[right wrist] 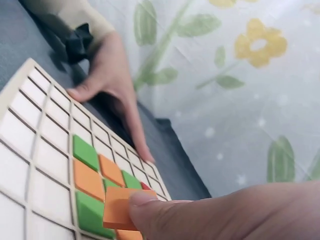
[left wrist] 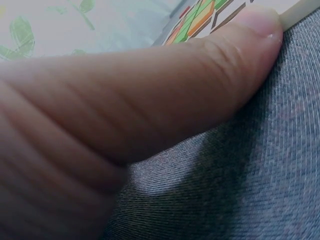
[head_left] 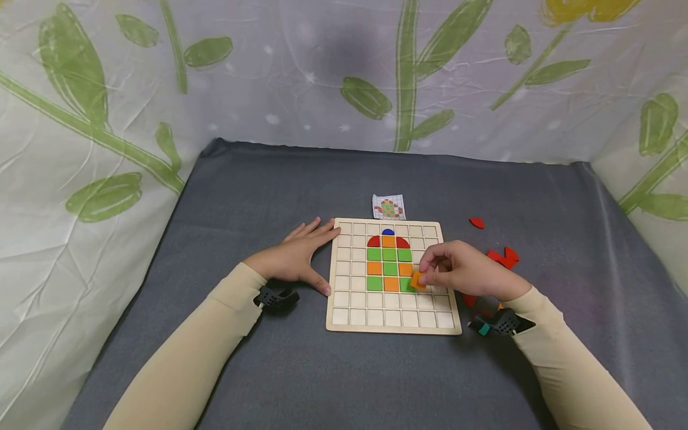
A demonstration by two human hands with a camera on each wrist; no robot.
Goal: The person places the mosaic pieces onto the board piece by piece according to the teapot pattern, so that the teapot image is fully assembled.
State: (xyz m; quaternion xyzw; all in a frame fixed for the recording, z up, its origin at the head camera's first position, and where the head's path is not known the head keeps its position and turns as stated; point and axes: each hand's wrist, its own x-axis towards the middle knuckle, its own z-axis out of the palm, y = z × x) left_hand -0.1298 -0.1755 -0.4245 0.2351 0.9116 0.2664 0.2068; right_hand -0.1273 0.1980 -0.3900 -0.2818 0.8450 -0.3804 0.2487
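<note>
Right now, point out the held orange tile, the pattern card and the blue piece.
Held orange tile [right wrist: 118, 206]: right wrist view, uncovered face.
Pattern card [head_left: 389, 208]: head view, printed middle.
Blue piece [head_left: 388, 232]: head view, visible middle.

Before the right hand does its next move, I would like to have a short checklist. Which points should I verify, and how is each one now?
1. Grip of the right hand on the orange square tile: ok, pinched.
2. Left hand touching the left edge of the wooden grid board: ok.
3. Orange square tile seated flat in a cell: not ok, it is tilted and overlaps a green tile in the head view.
4. Pattern card uncovered, beyond the board's far edge: ok.
5. Design matching the card exactly: cannot tell, the print is too small.
6. Loose red pieces all visible: not ok, the right arm partly hides some.
</note>
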